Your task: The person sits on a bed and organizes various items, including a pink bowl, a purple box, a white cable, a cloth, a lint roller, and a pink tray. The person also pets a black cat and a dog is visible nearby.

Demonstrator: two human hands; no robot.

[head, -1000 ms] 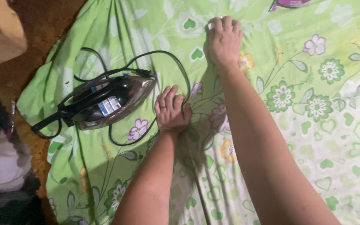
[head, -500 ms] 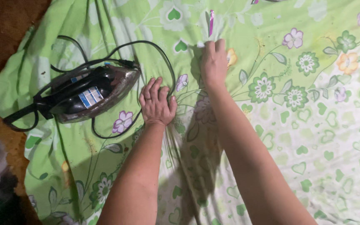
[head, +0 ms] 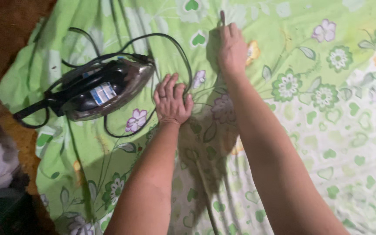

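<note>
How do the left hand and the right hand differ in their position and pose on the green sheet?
The left hand lies near the iron and its black cord, while the right hand reaches farther up the sheet. The left hand wears a ring and presses flat with fingers spread; the right hand's fingers are together, seemingly pinching the fabric. Both touch the same flowered sheet.

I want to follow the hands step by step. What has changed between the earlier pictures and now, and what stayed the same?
The right hand drew back toward the person half a second ago, then reached out again along the green floral sheet, fingers pressing the fabric. The left hand stayed flat on the sheet, holding it down beside the cord. The black iron lies where it was, untouched.
</note>
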